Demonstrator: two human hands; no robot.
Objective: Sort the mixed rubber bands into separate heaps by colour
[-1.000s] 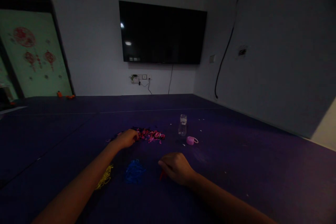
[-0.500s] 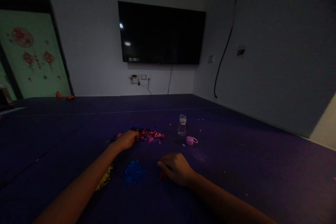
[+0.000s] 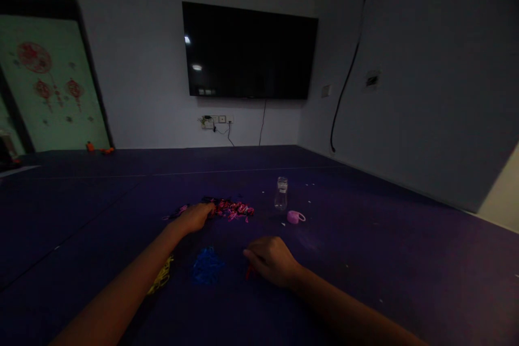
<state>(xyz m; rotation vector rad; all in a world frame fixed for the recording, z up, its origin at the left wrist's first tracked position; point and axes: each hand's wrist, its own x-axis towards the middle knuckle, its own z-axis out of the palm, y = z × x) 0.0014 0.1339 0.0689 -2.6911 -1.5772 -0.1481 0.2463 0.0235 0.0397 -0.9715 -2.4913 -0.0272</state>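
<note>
My left hand [image 3: 197, 217] reaches forward to the near edge of a loose pile of pink, red and black rubber bands [image 3: 233, 208]. Its fingers are bent together at the pile, and what they pinch is too small to make out. On the right, my right hand [image 3: 271, 259] rests low with its fingers curled under. A few red rubber bands [image 3: 248, 272] show below its thumb side; the back of the hand hides the rest. Between my arms lies a heap of blue rubber bands [image 3: 207, 266]. Yellow rubber bands [image 3: 162, 275] are partly covered by my left forearm.
Beyond my right hand stands a clear bottle [image 3: 281, 194], uncapped, with a pink cap with a loop [image 3: 293, 217] beside it. White scraps dot the purple surface [image 3: 344, 216]. A wall with a television [image 3: 251, 51] rises behind; small orange objects [image 3: 106, 151] lie far left.
</note>
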